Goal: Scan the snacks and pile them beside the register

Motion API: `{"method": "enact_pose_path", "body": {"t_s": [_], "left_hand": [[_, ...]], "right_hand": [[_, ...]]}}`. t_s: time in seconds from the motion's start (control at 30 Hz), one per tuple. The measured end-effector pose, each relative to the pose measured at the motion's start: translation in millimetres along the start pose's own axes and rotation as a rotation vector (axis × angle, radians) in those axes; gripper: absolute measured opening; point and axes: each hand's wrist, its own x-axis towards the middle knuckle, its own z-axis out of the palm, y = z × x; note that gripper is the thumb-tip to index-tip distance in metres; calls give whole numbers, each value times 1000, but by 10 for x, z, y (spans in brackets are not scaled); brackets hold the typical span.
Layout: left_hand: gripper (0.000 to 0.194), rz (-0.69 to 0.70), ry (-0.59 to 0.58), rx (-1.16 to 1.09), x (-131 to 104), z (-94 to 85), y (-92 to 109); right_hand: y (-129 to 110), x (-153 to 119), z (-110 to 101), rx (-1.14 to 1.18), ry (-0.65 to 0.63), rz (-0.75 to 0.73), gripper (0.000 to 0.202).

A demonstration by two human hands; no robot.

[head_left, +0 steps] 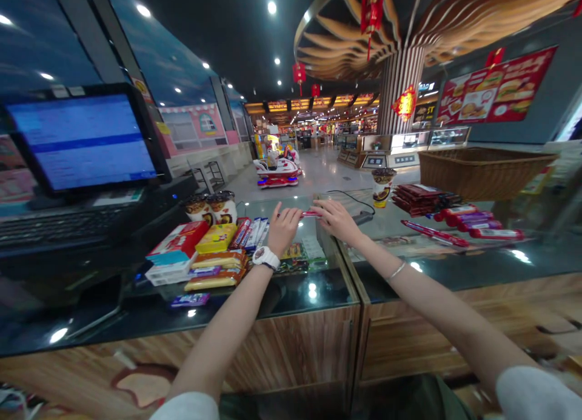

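Observation:
A thin red packet [310,214] is held level over the glass counter, between my two hands. My left hand [284,225], with a white watch on its wrist, is closed on the packet's left end. The right end is gripped by the fingers of my right hand [335,219]. Just left of my left hand lie blue-and-white bars [258,233], a yellow pack [216,238], yellow-brown packets [216,279] and a red-and-white box [178,243]. Several red and purple rolls [477,220] and long red packets [434,233] rest on the right.
A monitor [84,141] and keyboard [45,229] stand at the left. Patterned cups [222,208] are behind the packets, another cup [382,188] beyond my right hand. Dark red packets [416,199] lie before a wicker basket [486,171]. A black cable [359,199] crosses the counter.

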Motion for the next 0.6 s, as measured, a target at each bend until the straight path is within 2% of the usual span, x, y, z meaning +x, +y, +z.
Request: {"method": "enact_pose_path", "body": {"t_s": [0.1, 0.2, 0.43, 0.6], "left_hand": [[28, -28, 6, 2, -12, -15, 5], [27, -37, -3, -1, -9, -32, 23], [26, -68, -14, -15, -5, -48, 97], [25, -82, -42, -37, 1, -50, 137]], "right_hand": [[53, -83, -71, 15, 65, 56, 46], [120, -122, -128, 23, 95, 93, 41], [103, -129, -64, 89, 67, 84, 19], [99, -139, -56, 100, 47, 135, 20]]}}
